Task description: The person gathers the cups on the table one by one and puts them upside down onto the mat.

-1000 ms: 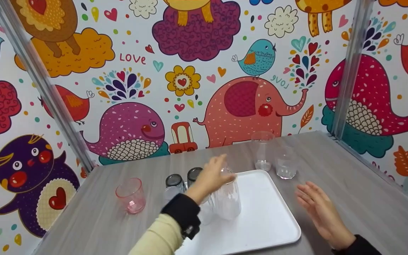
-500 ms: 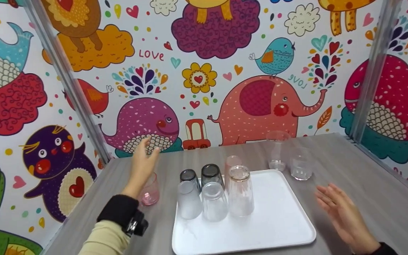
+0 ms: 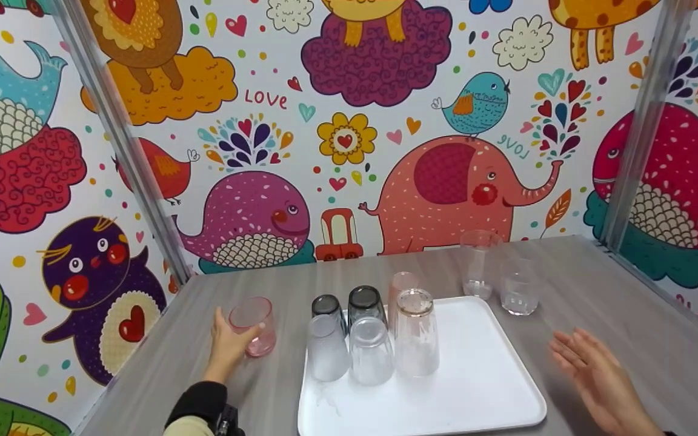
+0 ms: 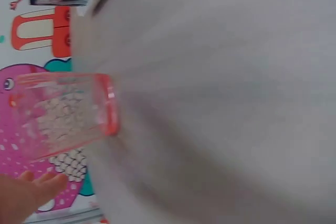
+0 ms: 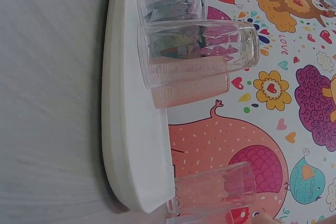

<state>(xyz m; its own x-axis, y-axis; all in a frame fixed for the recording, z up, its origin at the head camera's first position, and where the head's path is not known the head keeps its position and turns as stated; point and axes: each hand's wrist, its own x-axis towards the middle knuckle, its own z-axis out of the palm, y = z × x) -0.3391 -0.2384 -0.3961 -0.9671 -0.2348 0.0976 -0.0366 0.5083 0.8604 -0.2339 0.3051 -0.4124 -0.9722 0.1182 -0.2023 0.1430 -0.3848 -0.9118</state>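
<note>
Pink glass (image 3: 255,315), lower left: likely light, rigid, slippery, fragile; grasp mid-wall. Left hand (image 3: 226,346): grip wide, contact unclear. Right hand (image 3: 596,376): grip wide, holding nothing.

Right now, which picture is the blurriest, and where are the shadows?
Left wrist view: blurriest, with the pink glass smeary and a broad, soft shadow across the table; right wrist view: sharper, with a narrow dark shadow along the white tray; head view: mostly clear.
</note>
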